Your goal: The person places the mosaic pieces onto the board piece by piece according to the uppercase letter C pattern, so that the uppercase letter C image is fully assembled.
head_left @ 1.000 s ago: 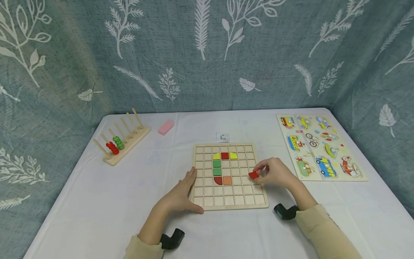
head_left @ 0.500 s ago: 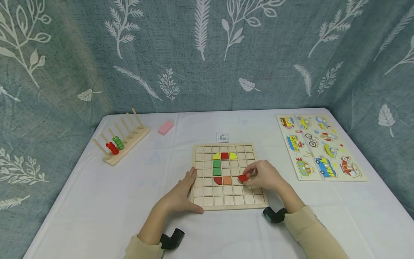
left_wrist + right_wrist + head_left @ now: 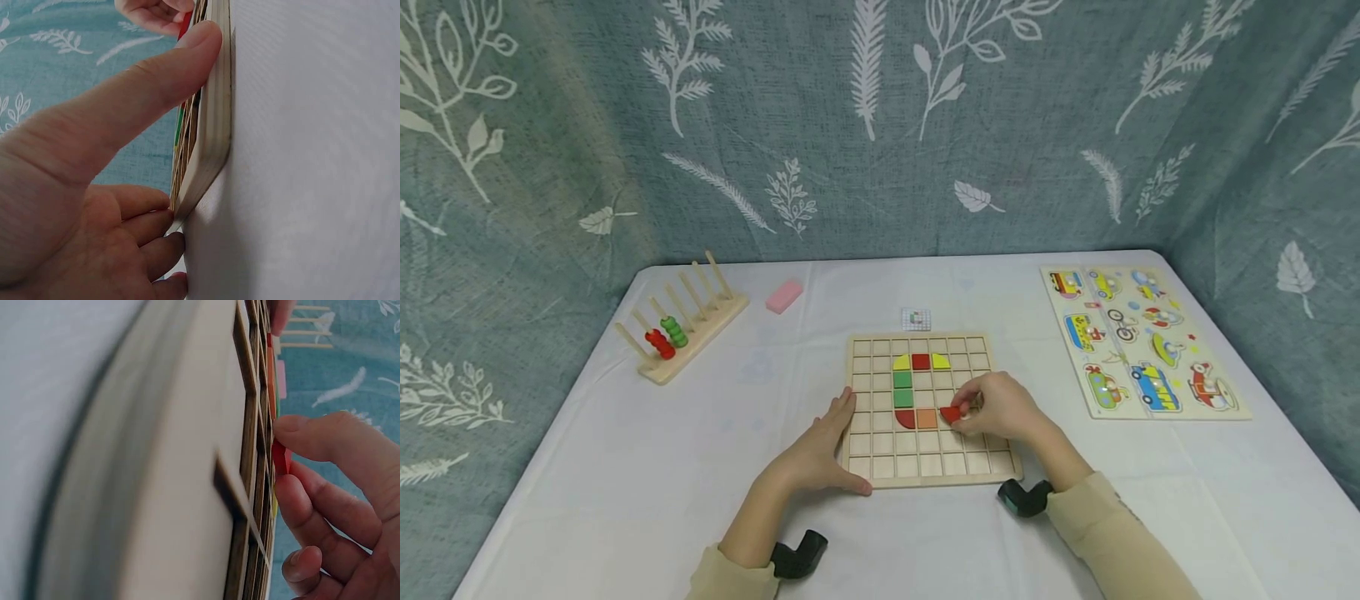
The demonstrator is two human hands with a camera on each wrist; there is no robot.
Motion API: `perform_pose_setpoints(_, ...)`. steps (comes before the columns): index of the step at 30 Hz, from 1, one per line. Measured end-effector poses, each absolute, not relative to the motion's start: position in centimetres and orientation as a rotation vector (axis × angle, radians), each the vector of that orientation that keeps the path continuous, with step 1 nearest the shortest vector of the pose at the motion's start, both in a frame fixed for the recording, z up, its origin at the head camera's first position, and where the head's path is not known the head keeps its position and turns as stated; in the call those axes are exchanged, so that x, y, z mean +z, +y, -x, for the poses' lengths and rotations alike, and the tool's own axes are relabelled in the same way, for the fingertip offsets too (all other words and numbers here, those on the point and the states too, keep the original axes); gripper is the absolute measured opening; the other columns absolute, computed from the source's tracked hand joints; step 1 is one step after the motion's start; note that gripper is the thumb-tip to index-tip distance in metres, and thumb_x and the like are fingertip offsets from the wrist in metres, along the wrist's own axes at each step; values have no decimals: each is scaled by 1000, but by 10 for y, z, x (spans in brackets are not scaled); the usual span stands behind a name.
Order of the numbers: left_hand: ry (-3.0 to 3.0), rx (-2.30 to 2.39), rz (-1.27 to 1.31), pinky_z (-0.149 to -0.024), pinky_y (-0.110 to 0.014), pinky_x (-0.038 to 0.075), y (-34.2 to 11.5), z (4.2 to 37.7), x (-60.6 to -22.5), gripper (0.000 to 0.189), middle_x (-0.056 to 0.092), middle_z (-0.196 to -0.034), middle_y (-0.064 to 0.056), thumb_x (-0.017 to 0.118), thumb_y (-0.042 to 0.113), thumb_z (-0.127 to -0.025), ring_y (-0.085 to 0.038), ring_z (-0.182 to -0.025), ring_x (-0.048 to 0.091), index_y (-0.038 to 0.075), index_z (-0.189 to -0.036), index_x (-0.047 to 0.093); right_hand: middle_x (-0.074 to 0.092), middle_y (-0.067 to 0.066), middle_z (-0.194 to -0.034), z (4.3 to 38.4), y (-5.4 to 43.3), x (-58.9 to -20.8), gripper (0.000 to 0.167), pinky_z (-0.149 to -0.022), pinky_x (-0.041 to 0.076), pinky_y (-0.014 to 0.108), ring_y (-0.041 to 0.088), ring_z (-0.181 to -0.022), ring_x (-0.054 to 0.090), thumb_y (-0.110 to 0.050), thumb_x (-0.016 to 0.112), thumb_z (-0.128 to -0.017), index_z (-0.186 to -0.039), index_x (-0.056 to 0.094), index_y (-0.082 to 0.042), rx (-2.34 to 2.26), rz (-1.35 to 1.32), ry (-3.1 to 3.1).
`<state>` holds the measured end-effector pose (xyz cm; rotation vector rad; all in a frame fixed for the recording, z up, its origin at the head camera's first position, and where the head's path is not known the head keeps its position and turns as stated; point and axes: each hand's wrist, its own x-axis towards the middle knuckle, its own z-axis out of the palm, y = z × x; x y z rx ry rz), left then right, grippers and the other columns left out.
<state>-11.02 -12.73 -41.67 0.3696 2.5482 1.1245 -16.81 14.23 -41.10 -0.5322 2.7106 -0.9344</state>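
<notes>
Between thumb and fingers, my right hand [image 3: 1003,408] pinches a small red block [image 3: 951,414] close over the grid board [image 3: 932,481]. In the right wrist view the red block [image 3: 281,456] shows at the fingertips, partly covered by them. My left hand [image 3: 816,450] rests on the board's near-left corner, its thumb at the front edge and its fingers spread along the left side. Set in the cells are yellow quarter-round blocks [image 3: 940,361], a red square [image 3: 921,362], green squares [image 3: 903,388], a red quarter-round [image 3: 906,418] and an orange square [image 3: 927,418].
Behind the board lies a small pattern card [image 3: 916,319]. A wooden peg rack [image 3: 700,337] with red and green beads stands at the left, near a pink block [image 3: 784,296]. At the right is a vehicle puzzle board [image 3: 1142,342]. A patterned curtain [image 3: 820,125] hangs behind the table.
My right hand has moved left over the grid board with the red block, from its right edge to just right of the orange square. My left hand has stayed in place.
</notes>
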Motion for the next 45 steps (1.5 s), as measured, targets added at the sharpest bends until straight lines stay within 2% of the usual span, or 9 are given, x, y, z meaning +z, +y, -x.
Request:
perform_pose_setpoints(28, 2544, 1127, -372, -109, -51, 8, -128, 111, -418, 125, 5, -151, -18, 90, 28, -49, -33, -138, 4, -6, -143, 15, 58, -9, -64, 169, 140, -411, 17, -56, 38, 25, 9, -57, 47, -17, 80, -65, -77, 69, -13, -920, 543, 2690)
perform_pose_setpoints(45, 2559, 1100, -355, -110, -49, 9, -128, 111, -420, 126, 4, -151, -15, 90, 27, -48, -30, -138, 5, -4, -144, 14, 62, -5, -82, 169, 137, -410, 25, -66, 47, 28, 11, -73, 54, -5, 75, -64, -88, 71, -12, -894, 525, 2668)
